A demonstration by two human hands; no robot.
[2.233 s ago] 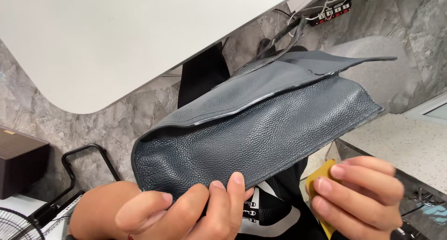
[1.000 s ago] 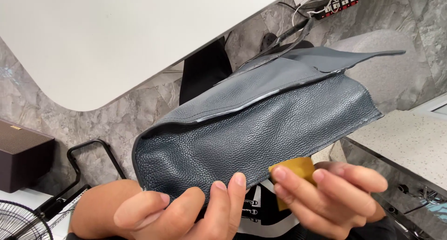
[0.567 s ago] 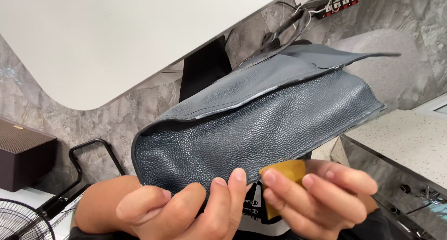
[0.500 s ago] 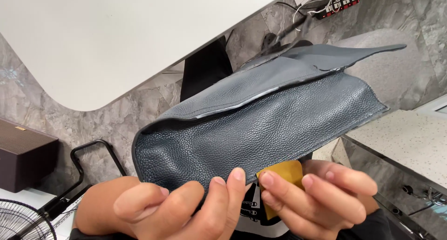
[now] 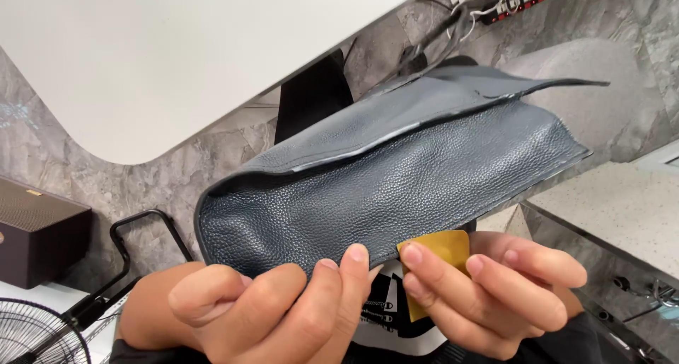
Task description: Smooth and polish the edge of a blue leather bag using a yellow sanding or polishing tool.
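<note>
My left hand [image 5: 262, 304] is clamped on the near edge of the dark leather bag [image 5: 396, 184], while my right hand [image 5: 495, 290] pinches a yellow pad [image 5: 442, 251] just beside it.

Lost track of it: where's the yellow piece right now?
In the head view, the yellow piece is low and right of centre, pinched in the right hand against the dark blue leather bag's lower edge.

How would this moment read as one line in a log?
left hand: grips dark leather bag | right hand: pinches yellow card at bag's lower edge
</note>
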